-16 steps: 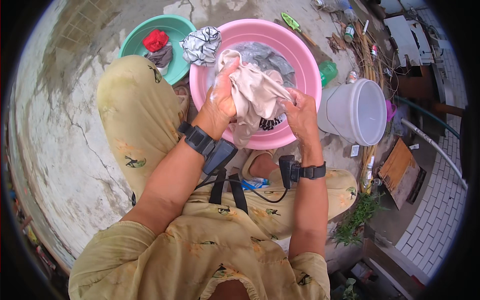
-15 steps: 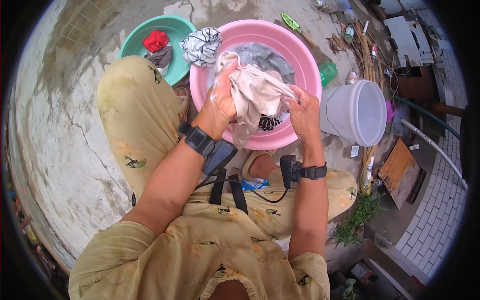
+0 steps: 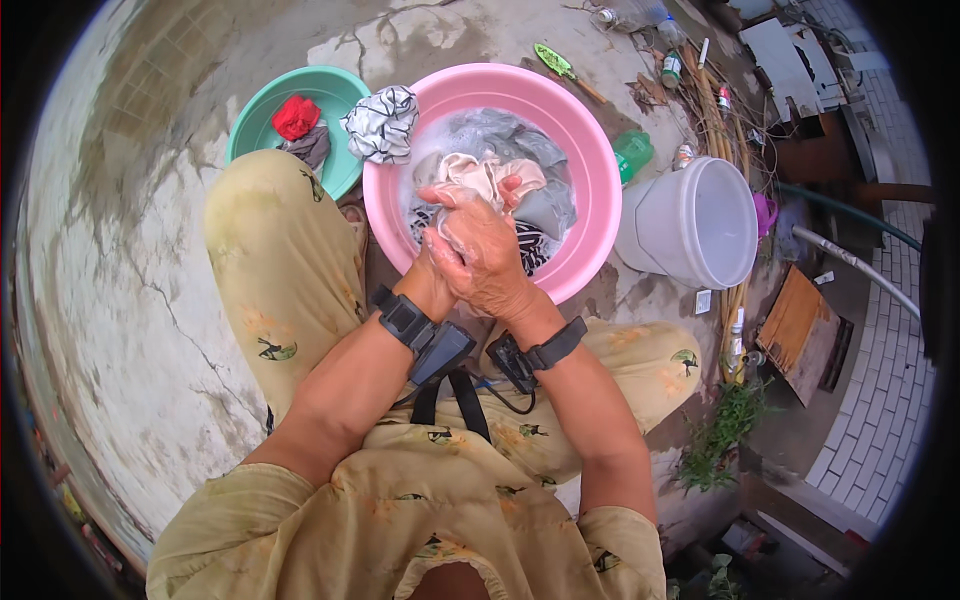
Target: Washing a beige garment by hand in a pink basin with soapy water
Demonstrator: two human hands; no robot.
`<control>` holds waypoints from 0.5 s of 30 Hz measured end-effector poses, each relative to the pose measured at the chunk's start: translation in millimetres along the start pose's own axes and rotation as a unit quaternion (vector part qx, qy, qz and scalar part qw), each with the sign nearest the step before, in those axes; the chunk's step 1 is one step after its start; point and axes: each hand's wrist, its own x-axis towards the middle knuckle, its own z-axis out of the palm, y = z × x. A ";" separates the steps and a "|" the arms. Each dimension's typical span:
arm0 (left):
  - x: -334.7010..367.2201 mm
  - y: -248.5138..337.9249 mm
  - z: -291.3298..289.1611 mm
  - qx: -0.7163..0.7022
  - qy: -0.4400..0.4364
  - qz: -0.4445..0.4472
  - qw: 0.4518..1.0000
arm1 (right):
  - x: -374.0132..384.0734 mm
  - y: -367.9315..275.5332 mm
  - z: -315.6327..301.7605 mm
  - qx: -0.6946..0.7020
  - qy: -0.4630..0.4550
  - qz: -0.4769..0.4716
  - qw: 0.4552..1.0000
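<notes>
A pale pink-beige garment [image 3: 490, 175] is bunched between my two hands over the near half of a pink basin [image 3: 597, 200]. My right hand [image 3: 487, 245] closes on the cloth from above. Pressed against it, my left hand [image 3: 437, 268] is closed too, its fingers partly covered by the right. Grey garments [image 3: 535, 155] lie in sudsy water behind the cloth. A black-and-white patterned cloth [image 3: 533, 247] shows beside my right hand. Over the basin's left rim hangs a bunched white cloth with black lines [image 3: 380, 125].
At left, a green basin [image 3: 345, 95] holds a red cloth [image 3: 296, 118] and a dark grey one [image 3: 310, 147]. A whitish bucket [image 3: 660, 225] lies tipped on the right, near a green bottle [image 3: 632, 155]. Long sticks [image 3: 740, 150] and a wooden board [image 3: 795, 315] lie farther right.
My hands were apart with the pale garment spread between them; now they are pressed together around it, lower and nearer me. More grey cloth shows in the basin.
</notes>
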 end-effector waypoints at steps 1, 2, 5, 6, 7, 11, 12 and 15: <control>0.8 -2.0 -2.4 -0.001 0.016 0.004 1.000 | 1.5 3.4 -4.3 0.000 0.002 -0.002 1.000; 1.7 -4.0 -6.1 -0.003 0.031 0.007 0.999 | 2.5 7.3 -8.1 -0.051 0.009 0.018 0.998; 14.2 -2.4 -21.0 -0.150 -0.032 -0.048 0.987 | 6.0 12.9 -19.3 -0.126 0.007 0.030 0.992; 13.6 -2.6 -14.8 -0.105 0.009 -0.057 0.993 | 5.3 14.7 -24.5 -0.156 0.006 0.041 0.987; 12.9 -3.0 -8.5 -0.059 0.051 -0.065 0.995 | 5.3 15.7 -28.8 -0.185 0.006 0.052 0.981; 10.9 -10.5 -16.7 -0.041 -0.012 -0.069 0.997 | 1.9 31.3 -36.4 -0.108 0.087 0.206 0.969; 11.1 -11.2 -15.2 -0.079 -0.041 -0.072 0.993 | 2.0 27.0 -35.4 0.002 0.136 0.251 0.958; 21.9 -4.3 -11.9 -0.098 0.010 -0.069 0.993 | -6.5 6.0 -20.0 0.078 0.201 0.285 0.934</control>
